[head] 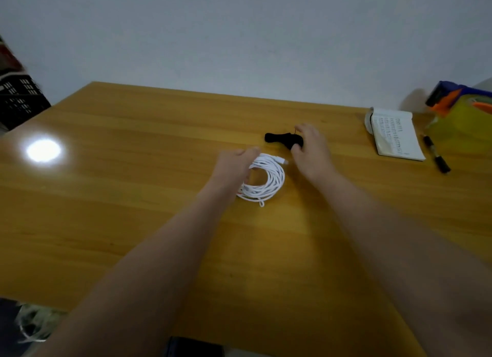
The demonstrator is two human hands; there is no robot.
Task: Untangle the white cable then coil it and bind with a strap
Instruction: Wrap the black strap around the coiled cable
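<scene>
The white cable (270, 178) lies coiled in a ring on the wooden table (133, 197), one plug end sticking out at the coil's top right. My left hand (234, 165) rests on the coil's left side, fingers curled over its strands. A black strap (279, 138) lies just behind the coil. My right hand (310, 150) reaches over the strap's right end, and its fingertips pinch that end.
An open notebook (396, 135) and a black pen (436, 154) lie at the right. A yellow, orange and blue object (463, 112) stands at the far right edge. A black crate (18, 98) sits off the table's left.
</scene>
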